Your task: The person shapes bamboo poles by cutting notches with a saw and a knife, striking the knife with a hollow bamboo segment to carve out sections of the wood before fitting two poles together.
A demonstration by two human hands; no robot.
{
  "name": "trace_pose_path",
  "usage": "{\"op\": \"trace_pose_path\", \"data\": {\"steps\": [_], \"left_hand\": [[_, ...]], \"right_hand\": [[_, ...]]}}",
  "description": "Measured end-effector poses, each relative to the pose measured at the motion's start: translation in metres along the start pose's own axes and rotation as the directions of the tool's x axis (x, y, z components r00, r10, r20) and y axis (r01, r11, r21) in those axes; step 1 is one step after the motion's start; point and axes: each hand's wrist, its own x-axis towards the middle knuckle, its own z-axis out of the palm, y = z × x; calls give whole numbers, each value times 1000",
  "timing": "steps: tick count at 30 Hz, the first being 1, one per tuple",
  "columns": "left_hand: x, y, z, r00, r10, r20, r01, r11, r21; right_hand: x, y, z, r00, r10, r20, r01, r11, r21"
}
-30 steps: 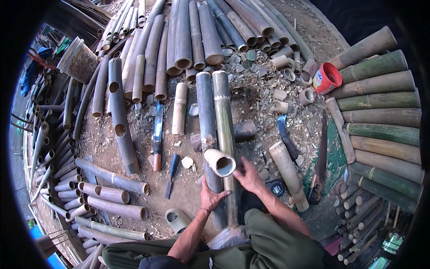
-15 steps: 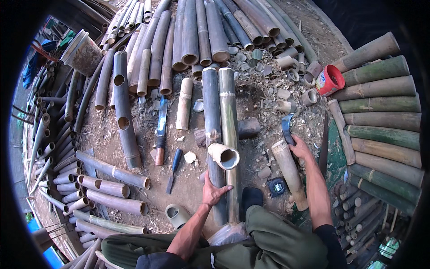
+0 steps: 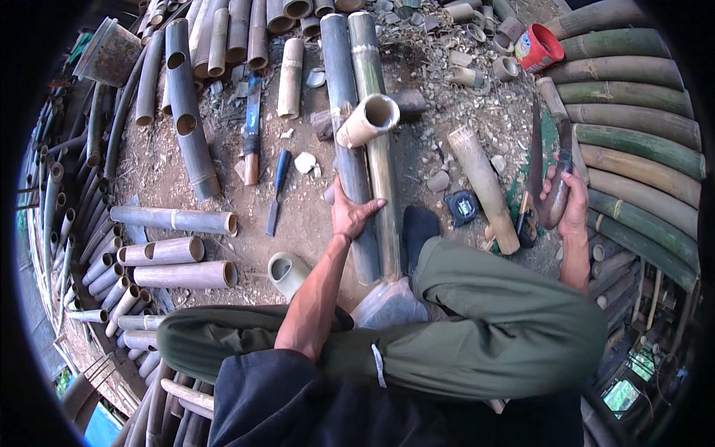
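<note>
My left hand (image 3: 351, 214) grips two long bamboo poles side by side, its thumb across them. One is the grey bamboo pole (image 3: 343, 82), the other the greenish bamboo pole (image 3: 369, 71). Their far ends rest over a dark log (image 3: 408, 101). On top of them a short bamboo tube (image 3: 359, 128) lies with its open end showing. Out to the right my right hand (image 3: 569, 200) is closed round a knife with a thick dark wooden handle (image 3: 552, 213); its blade is partly hard to make out. Beside that hand are a saw (image 3: 534, 160) and a pale bamboo length (image 3: 484, 190).
A chisel (image 3: 280, 175), a long knife (image 3: 253, 123) and a tape measure (image 3: 462, 208) lie on the chip-strewn ground. A red tin (image 3: 538, 48) stands at the far right, near stacked green bamboo (image 3: 625, 134). Left are a bucket (image 3: 109, 52) and bamboo piles (image 3: 175, 275).
My right hand has moved right with the curved knife, from beside the pale bamboo length to beside the saw. The view has tipped nearer my body; my left hand stays on the poles.
</note>
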Motion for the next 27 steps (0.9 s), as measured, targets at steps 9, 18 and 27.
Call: {"op": "trace_pose_path", "data": {"steps": [9, 18, 27], "left_hand": [[-10, 25, 0, 1000, -12, -24, 13, 999, 41], [-10, 17, 1, 998, -12, -60, 16, 998, 55], [-13, 29, 0, 1000, -27, -1, 27, 1000, -9]], "right_hand": [[-46, 13, -4, 1000, 13, -5, -14, 998, -64], [-49, 36, 5, 999, 2, 42, 5, 983, -183], [7, 95, 75, 885, -15, 466, 376, 614, -694]]}}
